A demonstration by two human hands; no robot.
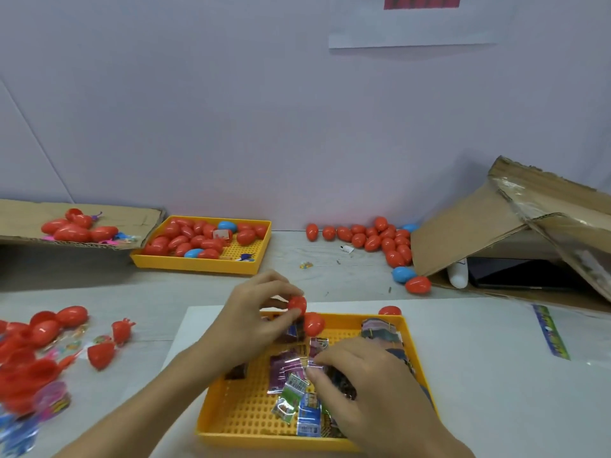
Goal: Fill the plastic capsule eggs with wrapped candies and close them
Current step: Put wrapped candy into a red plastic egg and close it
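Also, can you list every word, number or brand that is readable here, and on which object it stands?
None can be read.
Candy wrappers in the near yellow tray: printed, too blurred.
Paper on the wall: red block, no legible text.
Strip on the white sheet: print too small.

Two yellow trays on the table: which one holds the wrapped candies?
The near yellow tray, under both hands, holds the wrapped candies. The far yellow tray by the wall holds red and blue eggs instead.

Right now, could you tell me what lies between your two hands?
In the head view, wrapped candies in the yellow tray lie between the left hand and right hand.
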